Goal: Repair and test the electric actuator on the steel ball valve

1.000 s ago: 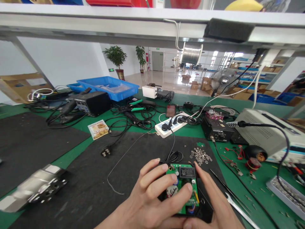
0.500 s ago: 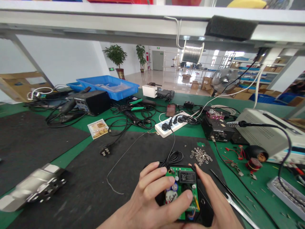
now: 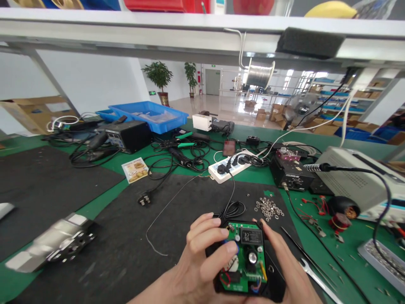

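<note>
A green circuit board (image 3: 242,264) sits in a black housing (image 3: 274,276) at the bottom centre. A black block-shaped part, a round capacitor and a few thin wires are mounted on it. My left hand (image 3: 202,257) is curled over the housing's left side, its fingers lying on the board's left part. Along the right side, my right hand (image 3: 289,261) grips the housing; its lower fingers are hidden beneath. A black cable (image 3: 234,209) lies coiled just behind the housing. Many small nuts (image 3: 268,208) are scattered beyond my right hand.
A metal valve-like fitting (image 3: 53,242) lies on the black mat at left. A wrench (image 3: 316,278) and a thin black rod are at right. Farther back stand a white power strip (image 3: 232,166), a soldering station (image 3: 291,175) and a blue tray (image 3: 155,120). A shelf (image 3: 158,36) crosses overhead.
My left thumb has moved off the middle of the board, uncovering the round capacitor and the lower left part. The view has shifted slightly; both hands stay on the housing.
</note>
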Motion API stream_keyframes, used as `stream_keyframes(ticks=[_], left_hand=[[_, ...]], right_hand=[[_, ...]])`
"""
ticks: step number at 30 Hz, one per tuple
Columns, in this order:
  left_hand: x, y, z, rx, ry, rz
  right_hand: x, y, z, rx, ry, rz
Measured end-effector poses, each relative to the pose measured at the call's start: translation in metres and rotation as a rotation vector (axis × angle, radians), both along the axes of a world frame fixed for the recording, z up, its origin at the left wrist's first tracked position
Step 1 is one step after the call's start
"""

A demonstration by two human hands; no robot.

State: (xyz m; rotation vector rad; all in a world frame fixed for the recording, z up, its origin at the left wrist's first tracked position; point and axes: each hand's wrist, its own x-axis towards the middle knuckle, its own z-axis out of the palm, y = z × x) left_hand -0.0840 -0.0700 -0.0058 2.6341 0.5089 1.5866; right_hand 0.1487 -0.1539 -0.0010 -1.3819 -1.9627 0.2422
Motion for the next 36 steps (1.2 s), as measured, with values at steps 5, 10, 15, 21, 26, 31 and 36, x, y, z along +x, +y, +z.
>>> stream_keyframes(ticks=[5,10,15,21,26,31,36], left_hand=[[0.001,0.002,-0.006,-0.11,0.0,0.028],[-0.001,0.002,-0.012,-0.285,0.052,0.003],[-0.003,-0.001,-0.011,-0.3,0.088,0.005],[-0.006,0.007,-0.001,-0.442,0.085,-0.043],[-0.006,0.02,0.007,-0.896,-0.067,-0.146],[-0.005,0.025,0.016,-1.041,-0.138,-0.193],[-0.013,0.044,0.032,-1.185,-0.069,-0.325]], right_hand=[[0.0,-0.001,-0.004,-0.01,0.028,-0.024],[0.0,-0.004,-0.003,-0.027,0.025,-0.04],[0.0,-0.005,-0.004,-0.021,0.0,-0.05],[0.002,-0.002,-0.004,-0.064,0.026,-0.025],[0.005,0.0,-0.016,-0.138,0.121,-0.064],[0.008,0.002,-0.023,-0.233,0.264,-0.072],[0.016,-0.002,-0.024,-0.245,0.373,-0.143]])
